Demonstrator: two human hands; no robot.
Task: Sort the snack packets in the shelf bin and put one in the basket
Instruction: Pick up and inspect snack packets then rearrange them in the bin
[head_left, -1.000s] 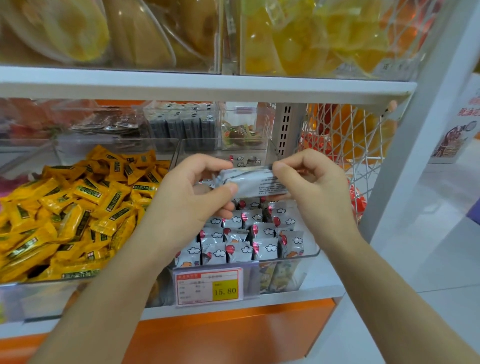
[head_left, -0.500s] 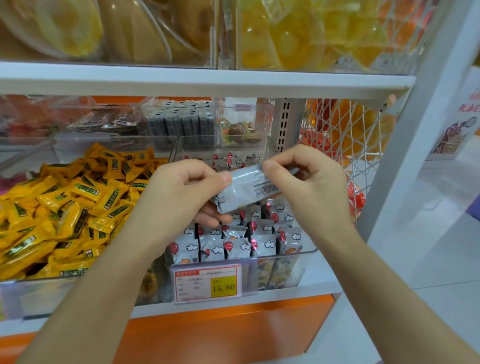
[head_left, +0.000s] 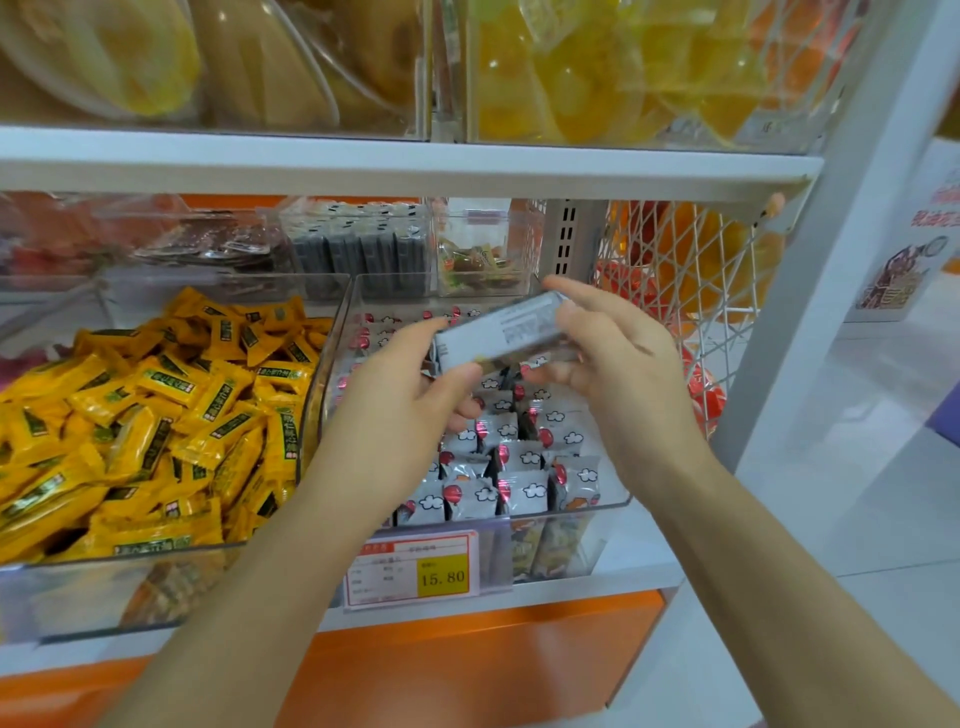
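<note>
A grey snack packet (head_left: 506, 332) with printed text on its back is held above the clear shelf bin (head_left: 545, 525). My left hand (head_left: 410, 395) pinches its left end and my right hand (head_left: 608, 358) grips its right end. The packet is tilted, right end higher. Below the hands, the bin holds rows of upright grey packets (head_left: 519, 467) with white clouds and red balloons. A white wire basket (head_left: 691, 291) hangs at the right of the shelf, with orange and red packs in it.
A bin of yellow packets (head_left: 156, 415) stands to the left. A yellow price tag (head_left: 415, 569) reading 15.80 is on the bin front. Clear boxes of dark snacks (head_left: 358, 249) sit behind. A white shelf board (head_left: 415, 161) runs overhead, a white post (head_left: 810, 260) at right.
Both hands have turned the grey packet and lifted its right end, moving it slightly rightward above the bin. Both hands keep their hold on it.
</note>
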